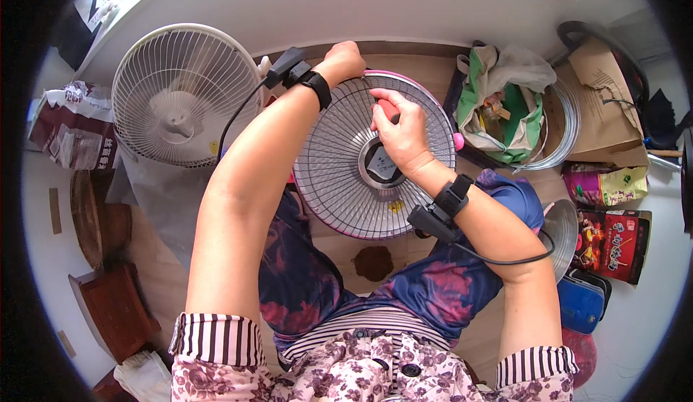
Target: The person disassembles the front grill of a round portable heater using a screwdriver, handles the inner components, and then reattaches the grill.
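Observation:
Between my knees stands a round pink-rimmed appliance with a wire grille (336, 174), its face turned up toward me. Radial wires run from its rim to a metal ring around a labelled centre. My left hand (345, 62) is at the far rim, its fingers curled down over the edge and mostly out of sight. Over the upper right of the grille, my right hand (406, 131) closes around a red-handled screwdriver (388, 108). The tool's dark end shows by the palm, while its tip is hard to make out near the far rim.
A white fan (177, 98) lies face up at the left. Right of the appliance are a green-and-white bag (530, 124), a wire coil (567, 124) and a cardboard box (613, 127). Packages, a metal bowl (561, 232) and a blue case (581, 304) line the right wall.

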Tool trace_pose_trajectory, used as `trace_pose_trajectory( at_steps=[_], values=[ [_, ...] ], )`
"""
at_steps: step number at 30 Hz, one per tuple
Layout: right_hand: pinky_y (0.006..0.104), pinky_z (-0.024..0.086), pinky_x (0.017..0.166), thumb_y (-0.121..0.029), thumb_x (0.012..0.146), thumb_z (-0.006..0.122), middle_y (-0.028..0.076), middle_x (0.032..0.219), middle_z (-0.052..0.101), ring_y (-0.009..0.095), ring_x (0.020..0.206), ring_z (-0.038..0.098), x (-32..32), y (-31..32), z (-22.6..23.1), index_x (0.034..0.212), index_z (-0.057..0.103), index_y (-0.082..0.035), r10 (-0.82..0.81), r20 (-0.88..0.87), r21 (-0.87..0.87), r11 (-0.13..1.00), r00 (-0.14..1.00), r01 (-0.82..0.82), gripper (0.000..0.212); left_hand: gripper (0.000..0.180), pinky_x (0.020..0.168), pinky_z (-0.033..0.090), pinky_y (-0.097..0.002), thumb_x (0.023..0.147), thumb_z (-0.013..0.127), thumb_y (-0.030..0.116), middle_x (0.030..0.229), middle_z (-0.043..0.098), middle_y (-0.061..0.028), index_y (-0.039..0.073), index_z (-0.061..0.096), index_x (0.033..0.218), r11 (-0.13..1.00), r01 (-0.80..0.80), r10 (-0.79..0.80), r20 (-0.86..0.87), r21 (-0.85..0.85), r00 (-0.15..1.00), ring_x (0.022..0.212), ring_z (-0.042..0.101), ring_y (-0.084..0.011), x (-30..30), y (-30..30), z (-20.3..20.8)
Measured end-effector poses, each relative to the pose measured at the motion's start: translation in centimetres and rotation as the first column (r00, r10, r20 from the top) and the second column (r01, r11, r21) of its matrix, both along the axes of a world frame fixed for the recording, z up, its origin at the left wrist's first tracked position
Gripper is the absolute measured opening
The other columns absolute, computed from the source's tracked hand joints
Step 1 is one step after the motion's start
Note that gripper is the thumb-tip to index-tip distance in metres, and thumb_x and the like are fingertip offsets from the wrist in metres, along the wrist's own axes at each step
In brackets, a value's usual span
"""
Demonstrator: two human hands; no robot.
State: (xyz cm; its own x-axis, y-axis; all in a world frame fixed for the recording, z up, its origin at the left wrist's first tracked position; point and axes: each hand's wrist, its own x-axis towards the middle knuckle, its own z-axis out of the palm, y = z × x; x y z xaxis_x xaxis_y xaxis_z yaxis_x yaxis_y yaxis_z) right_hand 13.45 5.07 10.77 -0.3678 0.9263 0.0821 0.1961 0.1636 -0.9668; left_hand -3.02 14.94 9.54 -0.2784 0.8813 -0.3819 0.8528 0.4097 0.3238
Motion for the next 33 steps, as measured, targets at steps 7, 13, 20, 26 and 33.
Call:
trace_pose_trajectory(
  at_steps=[7, 13, 20, 26, 33],
  values=[
    [0.0315, 0.049, 0.059, -0.005, 0.080, 0.056, 0.015, 0.068, 0.062, 0.020, 0.059, 0.063, 0.5, -0.4, -1.0, 0.101, 0.063, -0.002, -0.052, 0.061, 0.146, 0.988, 0.997, 0.043, 0.023, 0.039, 0.086, 0.050, -0.0380, 0.068, 0.076, 0.023, 0.107, 0.063, -0.0194, 0.002, 0.067, 0.100, 0.997, 0.075, -0.074, -0.046, 0.036, 0.996, 0.102, 0.061, -0.0317, 0.3, 0.9, -1.6],
    [0.0392, 0.050, 0.065, -0.007, 0.078, 0.056, 0.020, 0.076, 0.064, 0.031, 0.068, 0.064, 0.5, 0.6, -1.8, 0.099, 0.064, 0.000, -0.086, 0.065, 0.216, 0.974, 0.994, 0.070, 0.024, 0.019, 0.077, 0.053, -0.0390, 0.085, 0.057, 0.024, 0.103, 0.065, -0.0130, 0.012, 0.070, 0.091, 0.878, 0.464, -0.466, -0.424, -0.115, 0.776, 0.094, 0.064, -0.0270, 0.6, 1.9, -3.4],
    [0.0290, 0.046, 0.055, -0.006, 0.077, 0.057, 0.008, 0.062, 0.060, 0.013, 0.058, 0.057, -0.3, 1.7, -1.9, 0.091, 0.064, -0.001, -0.069, -0.046, 0.241, 0.967, 0.997, 0.078, 0.016, 0.019, 0.071, 0.054, -0.0386, 0.078, 0.060, 0.019, 0.088, 0.066, -0.0196, 0.004, 0.070, 0.083, 0.923, 0.385, -0.369, -0.236, 0.022, 0.899, 0.084, 0.066, -0.0311, -0.3, 2.5, -2.3],
    [0.0231, 0.042, 0.046, -0.003, 0.085, 0.051, 0.001, 0.058, 0.058, 0.006, 0.049, 0.052, 0.5, -0.2, -0.4, 0.093, 0.062, 0.000, -0.029, -0.039, -0.019, 0.999, 0.999, 0.028, 0.014, 0.022, 0.082, 0.051, -0.0397, 0.070, 0.063, 0.011, 0.095, 0.063, -0.0273, -0.004, 0.068, 0.085, 0.962, 0.211, -0.195, -0.108, 0.174, 0.975, 0.095, 0.063, -0.0347, 1.1, -0.2, -3.0],
    [0.0265, 0.046, 0.052, -0.003, 0.082, 0.054, 0.006, 0.059, 0.058, 0.011, 0.054, 0.058, 0.2, 0.1, 1.3, 0.093, 0.063, -0.001, -0.029, -0.087, -0.041, 0.999, 0.996, 0.025, 0.014, 0.021, 0.081, 0.051, -0.0406, 0.072, 0.063, 0.008, 0.096, 0.063, -0.0257, -0.003, 0.067, 0.089, 0.968, 0.148, -0.126, -0.118, 0.203, 0.985, 0.095, 0.062, -0.0363, 1.0, -1.2, -0.4]
  ],
)
